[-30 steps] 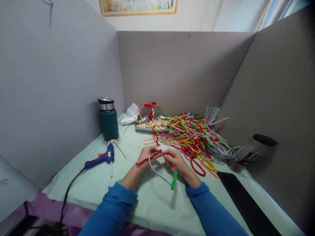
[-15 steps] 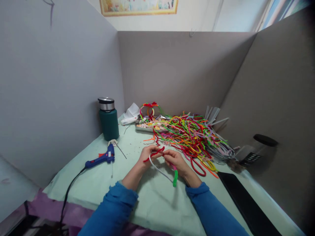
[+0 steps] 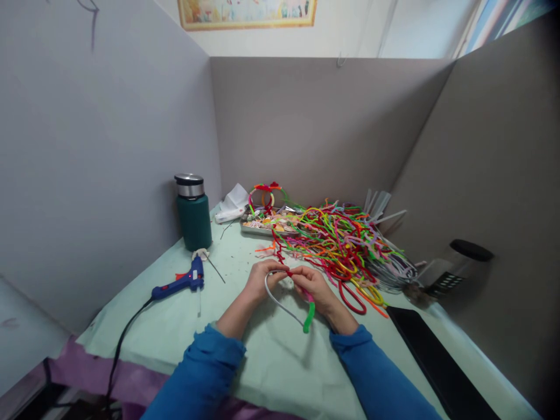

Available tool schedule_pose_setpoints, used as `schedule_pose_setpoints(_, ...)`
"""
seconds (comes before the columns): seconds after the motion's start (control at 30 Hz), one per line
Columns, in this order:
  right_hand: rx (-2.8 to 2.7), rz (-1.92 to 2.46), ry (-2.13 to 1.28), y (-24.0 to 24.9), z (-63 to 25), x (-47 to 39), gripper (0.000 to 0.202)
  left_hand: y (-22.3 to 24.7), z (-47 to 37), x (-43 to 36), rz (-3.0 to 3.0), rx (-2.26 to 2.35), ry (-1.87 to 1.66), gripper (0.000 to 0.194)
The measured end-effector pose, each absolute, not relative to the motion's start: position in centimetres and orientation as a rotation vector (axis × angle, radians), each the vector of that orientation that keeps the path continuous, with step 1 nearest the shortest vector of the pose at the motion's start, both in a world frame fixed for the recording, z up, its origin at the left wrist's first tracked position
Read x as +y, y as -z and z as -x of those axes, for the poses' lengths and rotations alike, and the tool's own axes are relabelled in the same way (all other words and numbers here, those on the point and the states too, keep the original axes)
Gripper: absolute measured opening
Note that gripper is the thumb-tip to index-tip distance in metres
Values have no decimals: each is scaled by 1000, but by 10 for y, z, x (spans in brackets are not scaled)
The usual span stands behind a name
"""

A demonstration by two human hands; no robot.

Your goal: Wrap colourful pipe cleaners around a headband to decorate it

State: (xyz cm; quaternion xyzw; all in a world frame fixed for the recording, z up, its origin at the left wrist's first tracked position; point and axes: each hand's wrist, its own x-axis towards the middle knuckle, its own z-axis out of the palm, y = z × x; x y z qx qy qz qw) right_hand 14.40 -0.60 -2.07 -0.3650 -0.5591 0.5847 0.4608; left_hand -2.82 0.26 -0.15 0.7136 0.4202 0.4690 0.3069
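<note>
Above the middle of the table my left hand point(image 3: 261, 281) and my right hand point(image 3: 315, 288) meet, fingertips pinched close together. Between them is a short red pipe cleaner point(image 3: 289, 273), mostly covered by the fingers. A thin grey-white curved band point(image 3: 279, 301) loops down from my left fingertips. Its lower end runs into a fuzzy green section point(image 3: 308, 318), with a pink part above it beside my right palm. My right fingers close around the pink side of the band. How the red pipe cleaner sits on the band is hidden.
A heap of colourful pipe cleaners point(image 3: 345, 233) lies beyond my hands, beside a metal tray point(image 3: 258, 231) of small pieces. At left are a blue glue gun point(image 3: 181, 283) with its cord and a green bottle point(image 3: 193, 221). A black slab point(image 3: 433, 356) and a clear jar point(image 3: 455, 265) are at right.
The red pipe cleaner's loose ends, spread over my left fingers before, are now gathered in at the fingertips. The band's green end has swung slightly left.
</note>
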Motion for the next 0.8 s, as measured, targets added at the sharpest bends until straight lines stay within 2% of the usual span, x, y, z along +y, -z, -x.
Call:
schedule_pose_setpoints(0.33, -1395, 913, -1374, 17, -144, -7, 21, -5, 25, -1, -1846, 1216, -1227, 10)
schedule_pose_setpoints(0.8, -1460, 898, -1376, 18, -144, -9, 24, -4, 25, -4, -1694, 1118, -949, 21)
